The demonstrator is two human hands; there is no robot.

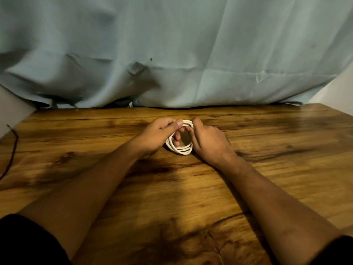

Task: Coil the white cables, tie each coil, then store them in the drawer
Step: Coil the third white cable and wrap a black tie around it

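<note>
**Here, both hands are gripping one white coil at mid-table**

Right, on my remote feed a pale blue-green cloth (pixel 172 44) is hanging across the whole back of the view. It is wrinkling in places, and its lower edge is dropping behind the far side of the table. The wooden table (pixel 267 178) is filling the lower half, its grain running side to side with dark streaks and knots.

The left forearm (pixel 86 188) and the right forearm (pixel 277 197) are reaching in from the bottom corners and angling toward each other. Each is coming out of a black sleeve (pixel 23 241) at the frame's edge.

The left hand (pixel 156 136) is pressing its thumb down on the top of the white cable coil (pixel 181 149). Its fingers are curling up through the ring from inside, so it is pinching the bundled strands between thumb and fingers. The right hand (pixel 208 140) is sitting just beside it, with the back of the hand facing me. Its fingers are curling in at the coil's upper right and gripping the strands there. I am not making out whether a loose end is also caught in that grip.

The coil, several loops lying together, is sitting at the middle of the table between the two hands. Whether its near arc is touching the wood or hanging just above it, I cannot tell.

At the far left a thin dark cord (pixel 14 146) is trailing across the table's edge, well apart from the hands.
</note>
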